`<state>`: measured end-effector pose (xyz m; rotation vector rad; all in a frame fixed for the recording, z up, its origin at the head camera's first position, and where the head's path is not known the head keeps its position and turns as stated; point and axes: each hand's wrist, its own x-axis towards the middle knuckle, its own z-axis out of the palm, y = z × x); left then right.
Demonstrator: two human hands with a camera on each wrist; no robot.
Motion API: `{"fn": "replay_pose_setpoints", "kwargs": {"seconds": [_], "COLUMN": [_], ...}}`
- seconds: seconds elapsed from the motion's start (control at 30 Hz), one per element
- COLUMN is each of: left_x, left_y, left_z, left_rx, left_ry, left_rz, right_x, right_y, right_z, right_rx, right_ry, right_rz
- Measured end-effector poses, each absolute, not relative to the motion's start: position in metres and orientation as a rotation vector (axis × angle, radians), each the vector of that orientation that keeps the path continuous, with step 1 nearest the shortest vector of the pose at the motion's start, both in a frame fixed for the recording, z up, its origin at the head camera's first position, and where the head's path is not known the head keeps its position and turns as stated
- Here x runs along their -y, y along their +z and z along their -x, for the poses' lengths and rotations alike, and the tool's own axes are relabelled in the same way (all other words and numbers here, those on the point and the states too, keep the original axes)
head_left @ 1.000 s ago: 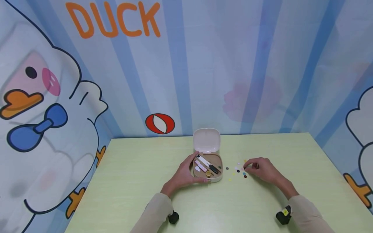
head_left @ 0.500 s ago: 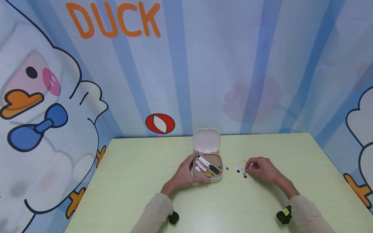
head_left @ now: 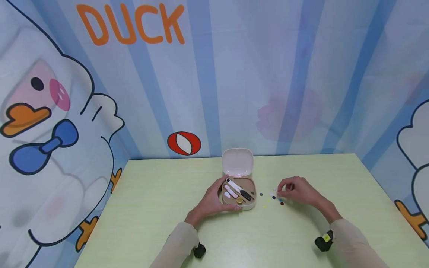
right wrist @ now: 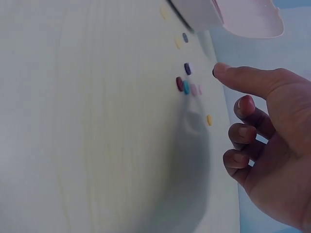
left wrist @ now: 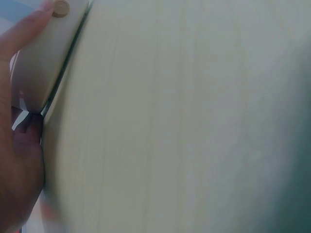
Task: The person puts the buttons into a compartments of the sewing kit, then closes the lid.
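A small pale box [head_left: 247,206] with a tan inside stands on the table, its lid [head_left: 237,162] raised. My left hand [head_left: 212,199] grips the box's left side, the thumb along the front. Inside lie a white-and-black slim tool [head_left: 238,189], a pink slim item [head_left: 231,191] and a gold round piece [head_left: 239,200]. My right hand [head_left: 299,190] is above small coloured buttons right of the box. At its thumb tip a dark button [right wrist: 214,73] shows by its edge, pinched; the index finger is largely hidden. Below lie a dark red button [right wrist: 180,84] and a teal button [right wrist: 186,87].
A grey button [head_left: 261,194] lies close to the box's right side, with yellow buttons [head_left: 264,207] in front. The pale wooden table [head_left: 151,223] meets a printed curtain [head_left: 234,74] at its back edge. Dark wrist cameras [head_left: 199,250] hang under both sleeves.
My right hand has risen a little from the buttons and shifted slightly left, toward the box. My left hand and the box have stayed in place.
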<state>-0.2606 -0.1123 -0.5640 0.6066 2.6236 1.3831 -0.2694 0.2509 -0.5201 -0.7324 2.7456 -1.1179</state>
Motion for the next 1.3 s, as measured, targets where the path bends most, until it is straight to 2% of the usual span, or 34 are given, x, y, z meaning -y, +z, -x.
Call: {"fn": "replay_pose_setpoints", "kwargs": {"seconds": [0.4,1.3], "left_x": [0.112,0.113], "left_y": [-0.564,-0.562], "left_z": [0.26,0.259], "left_rx": [-2.622,-2.611], "left_ry": [1.383,1.387], "left_rz": [-0.607,-0.588], "right_x": [-0.228,-0.172], "right_y": [-0.51,-0.52], "right_z": [0.278,0.292], "right_rx": [-2.588,-2.607], "right_ry": [-1.256,-1.322], "right_rz": [0.738,0.602]}}
